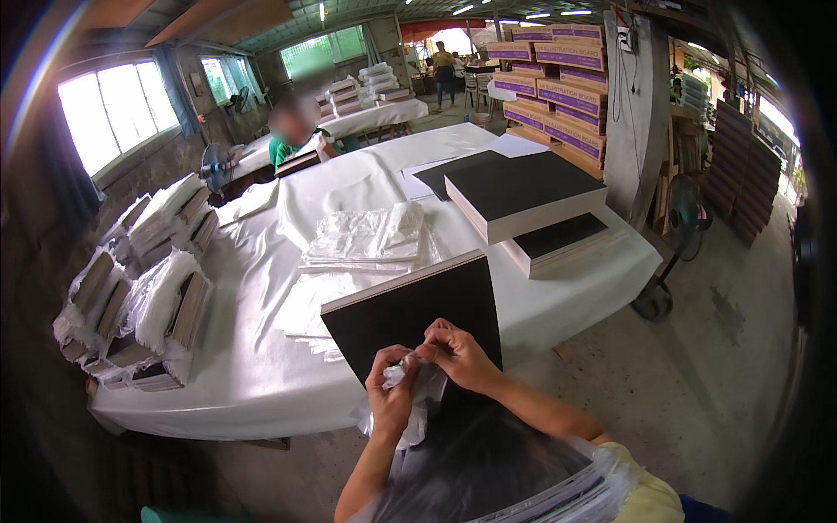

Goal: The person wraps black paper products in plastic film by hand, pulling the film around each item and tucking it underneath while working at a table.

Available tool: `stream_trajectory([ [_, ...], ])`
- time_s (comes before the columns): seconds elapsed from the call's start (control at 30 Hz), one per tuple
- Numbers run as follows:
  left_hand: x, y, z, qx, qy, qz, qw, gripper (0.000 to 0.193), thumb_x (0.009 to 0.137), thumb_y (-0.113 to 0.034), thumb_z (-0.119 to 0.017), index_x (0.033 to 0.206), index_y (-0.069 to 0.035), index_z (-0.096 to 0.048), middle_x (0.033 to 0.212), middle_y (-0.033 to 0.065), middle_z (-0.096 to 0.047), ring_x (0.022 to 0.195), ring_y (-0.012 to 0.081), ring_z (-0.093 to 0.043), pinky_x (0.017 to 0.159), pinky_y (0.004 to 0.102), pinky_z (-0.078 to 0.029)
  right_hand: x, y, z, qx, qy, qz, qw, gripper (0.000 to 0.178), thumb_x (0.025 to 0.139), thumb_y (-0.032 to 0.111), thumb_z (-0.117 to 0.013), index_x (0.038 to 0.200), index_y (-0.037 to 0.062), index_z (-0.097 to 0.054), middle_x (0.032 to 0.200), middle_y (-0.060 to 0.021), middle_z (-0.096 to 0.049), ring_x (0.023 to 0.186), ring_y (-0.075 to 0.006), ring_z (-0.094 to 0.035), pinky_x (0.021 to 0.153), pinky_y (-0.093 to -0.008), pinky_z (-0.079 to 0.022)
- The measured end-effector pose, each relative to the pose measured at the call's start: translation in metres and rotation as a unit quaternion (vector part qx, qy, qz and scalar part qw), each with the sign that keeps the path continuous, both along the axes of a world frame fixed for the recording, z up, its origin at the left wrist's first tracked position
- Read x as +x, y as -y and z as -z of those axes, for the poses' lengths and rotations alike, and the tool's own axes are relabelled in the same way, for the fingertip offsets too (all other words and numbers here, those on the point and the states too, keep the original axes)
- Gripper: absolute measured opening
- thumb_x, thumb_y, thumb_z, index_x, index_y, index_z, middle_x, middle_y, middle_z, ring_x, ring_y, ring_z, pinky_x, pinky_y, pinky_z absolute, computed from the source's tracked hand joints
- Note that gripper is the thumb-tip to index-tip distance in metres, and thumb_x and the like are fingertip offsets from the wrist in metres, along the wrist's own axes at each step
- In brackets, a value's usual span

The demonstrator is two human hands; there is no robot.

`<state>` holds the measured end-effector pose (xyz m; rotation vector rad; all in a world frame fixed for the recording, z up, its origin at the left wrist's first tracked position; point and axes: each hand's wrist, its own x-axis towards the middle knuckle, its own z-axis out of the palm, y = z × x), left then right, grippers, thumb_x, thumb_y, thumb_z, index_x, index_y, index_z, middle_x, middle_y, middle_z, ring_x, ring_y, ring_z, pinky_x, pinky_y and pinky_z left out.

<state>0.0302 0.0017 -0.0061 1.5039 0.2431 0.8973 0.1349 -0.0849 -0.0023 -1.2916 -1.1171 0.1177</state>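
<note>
Above my lap, my left hand (391, 394) is closed around a bunched clear plastic bag (420, 418). Fingers of my right hand (458, 356) pinch together at the bag's gathered edge, touching the left fingertips. Just behind both hands, a stack of black boards (410, 309) with pale edges stands tilted against the table's near edge. Its lower part is hidden by my hands and the plastic. Across my lap lies a dark surface under clear plastic (497, 462), with several layered plastic edges (567, 497) at its near end.
On the white-covered table (235, 410) lie flat plastic bags (366, 240), black board stacks (523, 192) at right and plastic-wrapped bundles (161, 305) at left. A person in green (292, 139) sits across the table. Cartons (558, 91), a pillar (632, 131) and a fan (684, 218) stand right.
</note>
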Motion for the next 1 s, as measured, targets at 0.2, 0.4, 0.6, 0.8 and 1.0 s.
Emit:
stream_trajectory([
  [0.2,-0.001,-0.007,0.006,0.155,-0.016,-0.059,0.986,0.009,0.079,-0.004,-0.06,0.077,-0.001,-0.052,0.089,0.0056,-0.052,0.085,0.0119,-0.048,0.075,0.0229,-0.037,0.003,0.003,-0.006,-0.008,-0.164,-0.068,0.984,0.017,0.08,0.009,-0.062,0.076,0.0054,-0.046,0.073,-0.0019,-0.058,0.071,-0.0059,-0.056,0.066,-0.0207,-0.045],
  [0.4,-0.003,0.003,-0.005,-0.037,0.013,0.004,0.999,0.01,0.083,-0.011,-0.057,0.081,-0.005,-0.049,0.081,0.0009,-0.05,0.076,0.0077,-0.045,0.068,0.0198,-0.036,0.001,0.003,-0.004,-0.019,-0.24,-0.161,0.957,0.016,0.085,0.012,-0.057,0.079,0.0063,-0.043,0.065,0.0027,-0.047,0.06,-0.0021,-0.042,0.055,-0.0174,-0.036],
  [0.6,-0.011,-0.005,0.003,-0.107,-0.002,0.16,0.981,0.022,0.079,-0.013,-0.064,0.093,-0.004,-0.05,0.078,-0.0032,-0.051,0.064,0.0021,-0.044,0.056,0.0162,-0.035,-0.002,0.008,-0.019,-0.003,-0.226,-0.136,0.964,0.015,0.088,0.015,-0.052,0.082,0.0083,-0.04,0.064,0.0043,-0.04,0.058,-0.0015,-0.037,0.051,-0.0171,-0.032],
  [0.8,-0.041,-0.026,-0.001,0.04,-0.17,0.405,0.897,0.032,0.064,-0.011,-0.077,0.09,-0.001,-0.061,0.086,0.0003,-0.058,0.065,0.0053,-0.049,0.059,0.0198,-0.039,0.02,0.028,-0.031,0.091,-0.38,-0.167,0.905,0.012,0.088,0.013,-0.049,0.082,0.0103,-0.039,0.059,0.0017,-0.039,0.044,-0.006,-0.037,0.037,-0.0216,-0.036],
  [1.0,-0.07,-0.052,-0.006,0.141,-0.095,0.454,0.875,0.024,0.057,-0.014,-0.077,0.072,0.0,-0.065,0.092,0.0126,-0.062,0.094,0.0257,-0.054,0.082,0.0359,-0.041,0.066,0.065,-0.037,0.152,-0.407,-0.097,0.896,0.009,0.088,0.014,-0.049,0.084,0.0144,-0.041,0.052,0.0034,-0.03,0.036,-0.0056,-0.025,0.033,-0.0206,-0.022],
])
